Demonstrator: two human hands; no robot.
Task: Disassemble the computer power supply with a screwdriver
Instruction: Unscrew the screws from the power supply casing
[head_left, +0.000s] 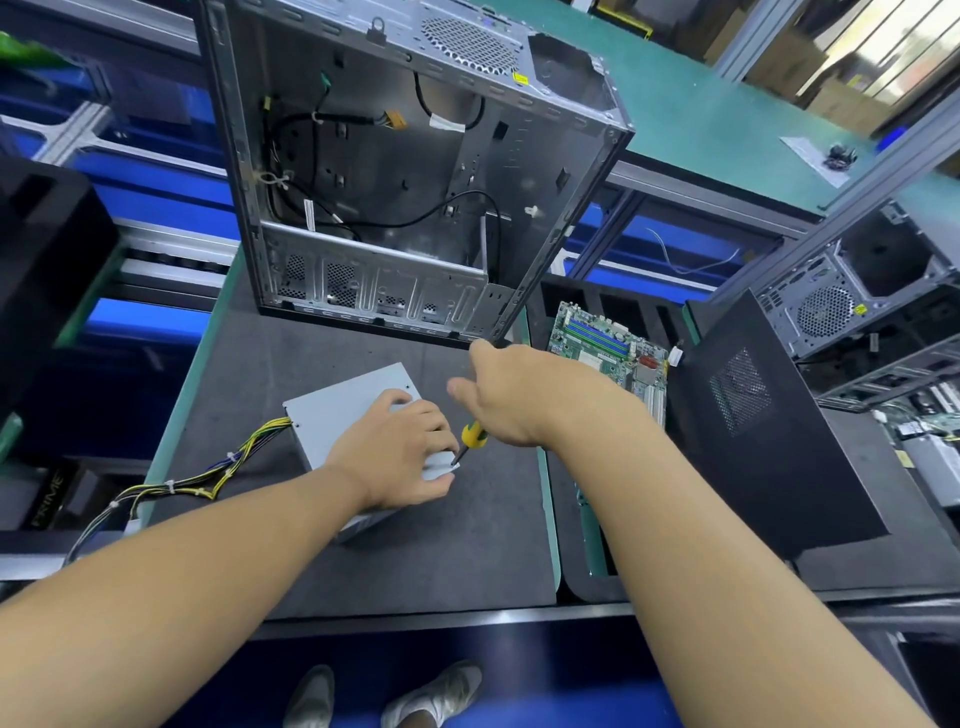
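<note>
A grey metal power supply (337, 410) lies on the dark mat (467, 530), with a bundle of yellow and black wires (208, 475) trailing off to the left. My left hand (395, 452) rests on top of its near right corner, fingers curled over the edge. My right hand (524, 395) grips a screwdriver with a yellow and black handle (474, 435). The screwdriver's tip points down-left at the supply's right corner, just beside my left fingers.
An open, emptied computer case (405, 171) stands upright just behind the power supply. A green motherboard (608, 348) lies to the right in a black tray. A black side panel (769, 431) and more cases (857, 291) stand farther right.
</note>
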